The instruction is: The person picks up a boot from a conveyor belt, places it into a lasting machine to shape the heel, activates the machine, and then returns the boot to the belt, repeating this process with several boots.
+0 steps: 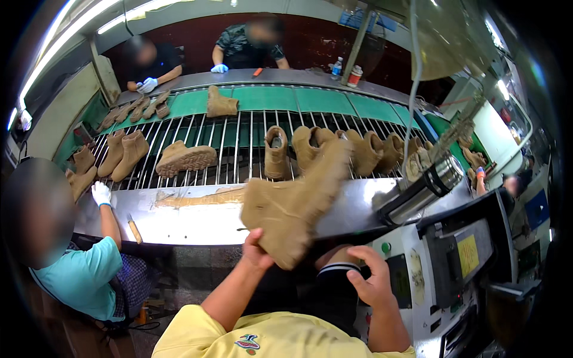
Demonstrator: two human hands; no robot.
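A tan ankle boot is lifted in front of me, tilted, its chunky sole turned toward the right and slightly blurred. My left hand is closed on its lower part, with the thumb showing. To the right of the boot, my right hand holds nothing, its fingers apart and not touching the boot. Behind the boot runs a metal worktop with a strip of brown tape on it.
Beyond the worktop, a rod conveyor carries several tan boots. A steel thermos leans beside a machine at right. A co-worker sits at left near a wooden-handled tool; two people are across the conveyor.
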